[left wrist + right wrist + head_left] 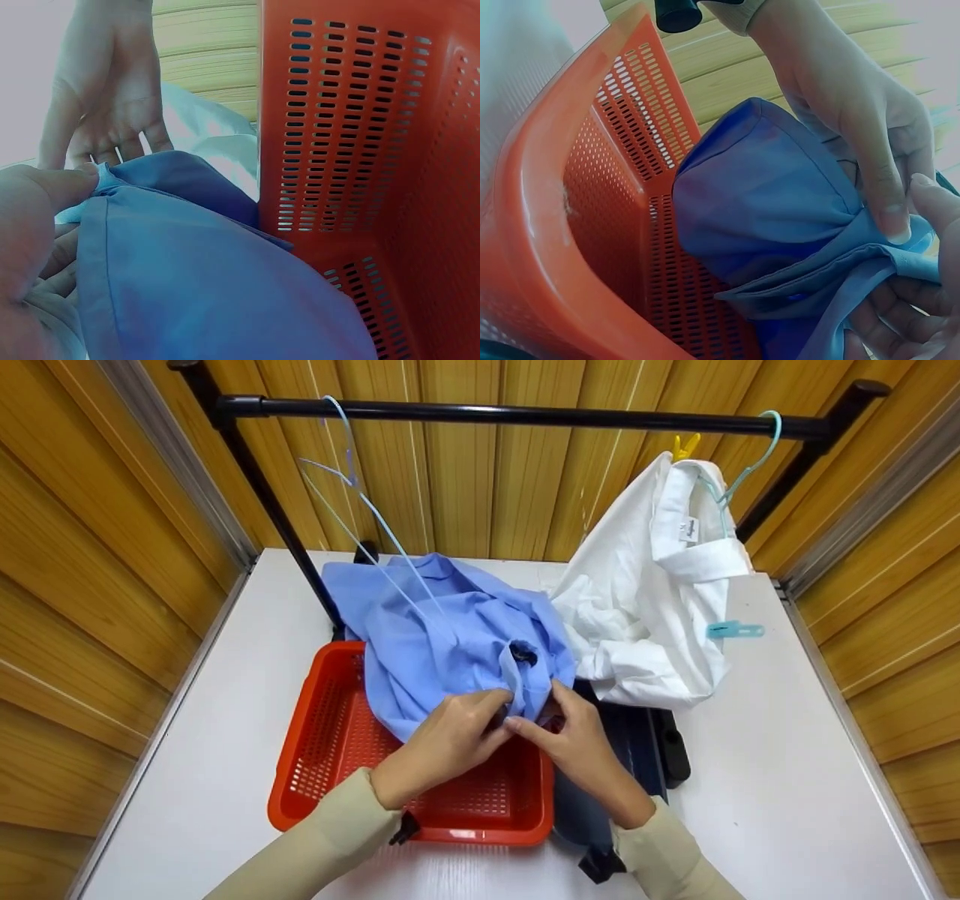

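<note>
A light blue shirt (420,622) lies bunched over the far part of a red basket (296,735), and the thin wires of a light blue hanger (382,529) run down into it. My left hand (457,731) pinches a folded, hemmed edge of the shirt, thumb on top. Close beside it, my right hand (585,735) holds the same edge between thumb and fingers; in the right wrist view its fingers (892,319) lie under the cloth. Just beyond both hands, a dark object (523,652) shows through an opening in the shirt.
A black rack rail (510,414) crosses the back. On its right hangs a white garment (630,607) on a mint hanger (757,461), with a yellow clip (685,448) and a teal clothespin (735,630). A dark blue container (630,742) stands right of the basket.
</note>
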The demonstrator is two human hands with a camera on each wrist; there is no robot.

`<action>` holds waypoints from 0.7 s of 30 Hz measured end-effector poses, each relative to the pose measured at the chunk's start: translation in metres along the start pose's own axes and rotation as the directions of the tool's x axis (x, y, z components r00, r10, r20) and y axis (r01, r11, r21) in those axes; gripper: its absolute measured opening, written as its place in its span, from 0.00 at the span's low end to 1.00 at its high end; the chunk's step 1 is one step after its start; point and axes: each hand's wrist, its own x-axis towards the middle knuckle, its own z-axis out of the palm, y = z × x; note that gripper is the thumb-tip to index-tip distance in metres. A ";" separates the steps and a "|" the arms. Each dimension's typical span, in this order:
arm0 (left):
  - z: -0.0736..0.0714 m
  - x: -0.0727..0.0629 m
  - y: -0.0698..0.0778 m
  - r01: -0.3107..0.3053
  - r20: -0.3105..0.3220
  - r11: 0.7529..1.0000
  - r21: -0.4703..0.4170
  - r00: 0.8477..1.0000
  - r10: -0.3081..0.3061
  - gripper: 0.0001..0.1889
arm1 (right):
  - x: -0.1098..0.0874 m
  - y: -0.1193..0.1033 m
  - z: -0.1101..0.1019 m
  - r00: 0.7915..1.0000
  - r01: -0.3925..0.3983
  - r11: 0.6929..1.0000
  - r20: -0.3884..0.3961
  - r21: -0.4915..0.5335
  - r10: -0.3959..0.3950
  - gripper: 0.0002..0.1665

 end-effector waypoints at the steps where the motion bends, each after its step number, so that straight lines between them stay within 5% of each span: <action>1: 0.000 0.000 0.000 0.000 0.009 1.000 -0.010 1.000 0.001 0.12 | 0.000 0.001 0.000 1.000 0.010 1.000 -0.010 -0.015 -0.010 0.24; 6: -0.002 -0.002 -0.001 -0.008 0.061 0.997 -0.074 0.998 0.012 0.14 | 0.000 0.006 0.002 0.993 0.089 0.994 -0.072 -0.069 -0.094 0.24; 12: -0.007 -0.004 -0.005 0.011 0.061 0.993 -0.119 0.998 -0.003 0.14 | 0.001 0.006 0.002 0.988 0.129 0.990 -0.083 -0.050 -0.133 0.13; 16: -0.011 -0.002 -0.007 0.007 0.014 0.994 -0.107 1.000 -0.005 0.12 | 0.000 0.005 0.002 0.988 0.136 0.990 -0.070 -0.031 -0.137 0.10; 21: -0.016 0.000 -0.009 0.009 -0.125 0.999 -0.051 0.992 -0.015 0.11 | 0.000 0.005 0.000 0.982 0.176 0.983 -0.061 -0.052 -0.179 0.07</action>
